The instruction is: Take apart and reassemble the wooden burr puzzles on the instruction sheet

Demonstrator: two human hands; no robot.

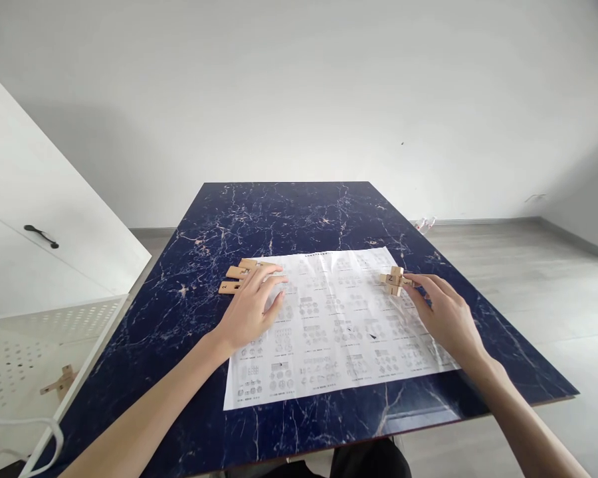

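At 9 o'clock in the view: white cabinet (34, 172), black handle (41, 236). At 8 o'clock: perforated white panel (4, 358), wooden piece (64, 383) by its right side, white cable (22, 420) lower down. Across the middle: one dark blue marbled tabletop (289, 212). On it, at the printed sheet's 10 o'clock: flat wooden strips (228, 287), fanned, the nearest marked with a dark character, partly covered by the left hand (248, 309); grip spread, fingertips over the paper. Next: one printed sheet (333, 325), creased, with rows of small diagrams. At its 2 o'clock: one wooden block cluster (395, 281), interlocked, marked on its faces, its right end pinched in the grip of the right hand (446, 318), thumb against fingers.
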